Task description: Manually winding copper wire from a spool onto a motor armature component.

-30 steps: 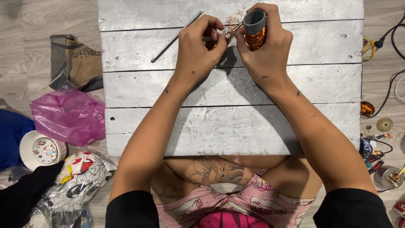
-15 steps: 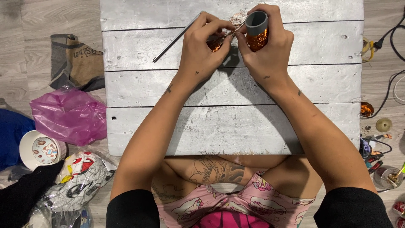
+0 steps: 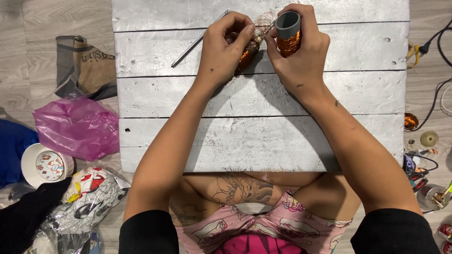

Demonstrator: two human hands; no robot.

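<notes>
My right hand (image 3: pixel 301 56) grips an upright grey tube (image 3: pixel 287 26) wound with copper wire, held over the far part of a silver-painted wooden board (image 3: pixel 263 122). My left hand (image 3: pixel 223 49) pinches a second bundle of copper wire (image 3: pixel 247 54) just left of the tube. Thin loose strands (image 3: pixel 263 21) run between the two. A thin metal rod (image 3: pixel 197 40) lies on the board, slanting away from my left hand.
On the floor to the left lie a pink plastic bag (image 3: pixel 77 127), a brown pouch (image 3: pixel 84 66), a white bowl (image 3: pixel 44 164) and a printed bag (image 3: pixel 87 197). To the right are cables (image 3: pixel 435 42), a copper coil (image 3: pixel 410 121) and small parts (image 3: pixel 428 138).
My left hand has shifted right and closed in on the copper bundle beside the tube. The right hand holds the tube nearly in the same place.
</notes>
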